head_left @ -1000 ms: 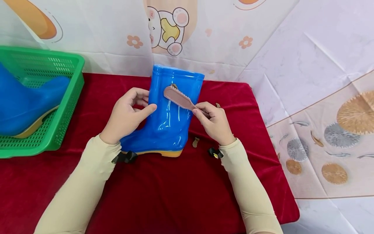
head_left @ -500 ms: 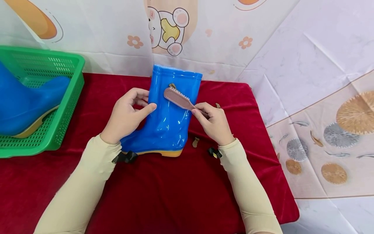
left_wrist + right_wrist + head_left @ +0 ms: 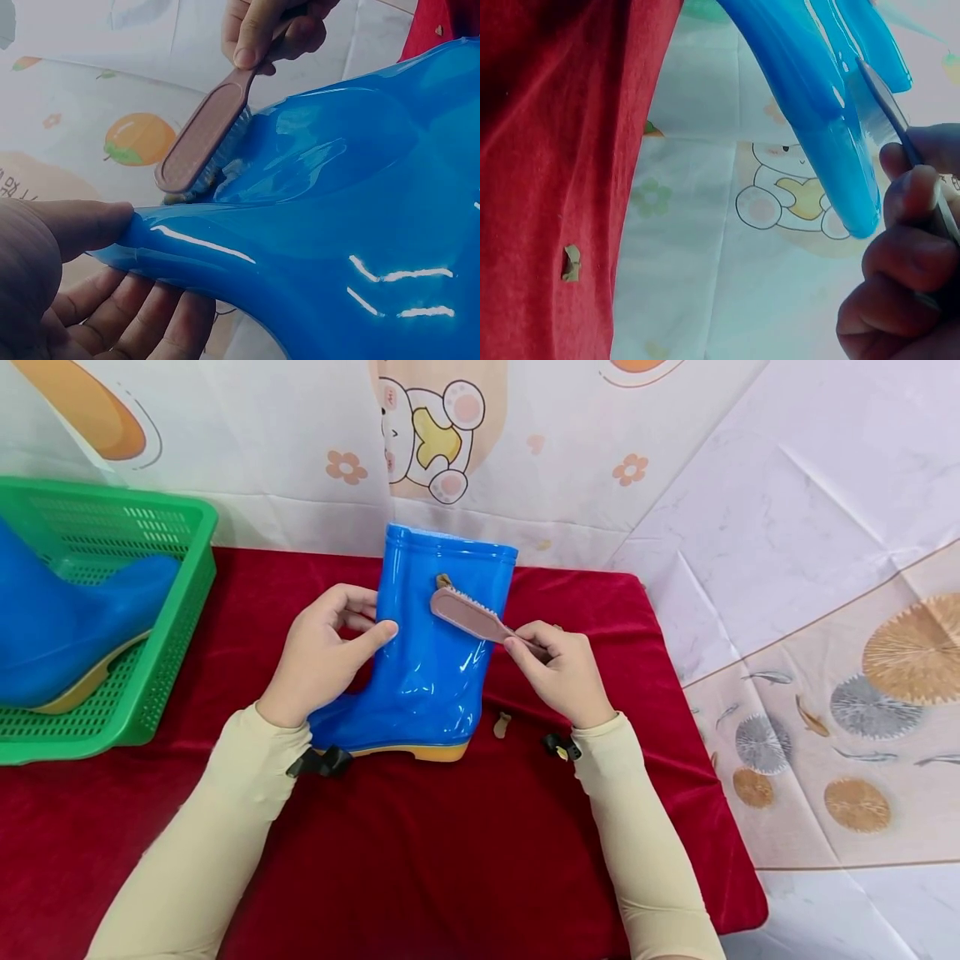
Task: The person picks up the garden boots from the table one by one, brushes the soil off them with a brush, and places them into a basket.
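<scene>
A glossy blue rain boot (image 3: 431, 652) with a yellow sole stands upright on the red cloth, its toe pointing left. My left hand (image 3: 330, 647) grips the front of its shaft, thumb on the near side and fingers behind. In my right hand (image 3: 562, 668), the handle of a brownish-pink brush (image 3: 468, 614) is pinched between thumb and fingers. The left wrist view has the brush (image 3: 202, 139) with its pale bristles against the shaft. Just beyond the brush head, a brown smudge (image 3: 443, 581) clings to the boot.
At the left, a green plastic basket (image 3: 198, 585) holds a second blue boot (image 3: 67, 610). Small brown scraps, one scrap (image 3: 502, 724) beside the heel, lie on the red cloth (image 3: 450, 860). A printed curtain (image 3: 285, 460) hangs behind the table.
The right hand and brush have shifted slightly right and down along the shaft. The boot's top has tilted a little left, with the left hand still gripping it.
</scene>
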Motion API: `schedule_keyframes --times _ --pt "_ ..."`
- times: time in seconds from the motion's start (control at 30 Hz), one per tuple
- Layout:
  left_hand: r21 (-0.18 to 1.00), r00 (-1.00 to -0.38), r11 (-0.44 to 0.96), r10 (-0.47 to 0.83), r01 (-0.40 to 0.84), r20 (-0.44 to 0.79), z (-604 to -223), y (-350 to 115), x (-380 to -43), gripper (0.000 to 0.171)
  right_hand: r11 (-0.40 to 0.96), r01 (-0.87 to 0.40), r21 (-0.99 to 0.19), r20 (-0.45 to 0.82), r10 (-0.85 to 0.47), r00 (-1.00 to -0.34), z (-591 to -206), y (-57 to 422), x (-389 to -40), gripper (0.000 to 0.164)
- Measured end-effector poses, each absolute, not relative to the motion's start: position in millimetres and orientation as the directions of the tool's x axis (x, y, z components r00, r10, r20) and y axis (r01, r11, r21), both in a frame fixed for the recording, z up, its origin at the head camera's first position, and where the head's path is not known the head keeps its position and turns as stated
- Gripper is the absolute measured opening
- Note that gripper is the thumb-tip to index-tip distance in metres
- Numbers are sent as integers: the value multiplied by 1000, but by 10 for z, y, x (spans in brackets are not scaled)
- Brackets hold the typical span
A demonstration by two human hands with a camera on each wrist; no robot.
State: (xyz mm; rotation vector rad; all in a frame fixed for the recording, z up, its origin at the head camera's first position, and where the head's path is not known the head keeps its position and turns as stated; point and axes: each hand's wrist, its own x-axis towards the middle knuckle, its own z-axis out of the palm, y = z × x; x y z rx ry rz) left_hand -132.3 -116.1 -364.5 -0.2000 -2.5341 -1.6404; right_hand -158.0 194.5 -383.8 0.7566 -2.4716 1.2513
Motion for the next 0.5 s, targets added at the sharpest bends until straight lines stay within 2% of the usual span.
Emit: schedule_keyframes --times 0.23,0.5 --pt "903 -987 399 47 160 155 -3642 -1163 -1322 43 425 -565 -707 482 -295 -825 -3832 1965 -1567 8" --pt "905 -987 394 45 157 152 -3645 -1150 -1322 44 376 -622 -687 494 -385 -779 -3896 1837 -1556 7"
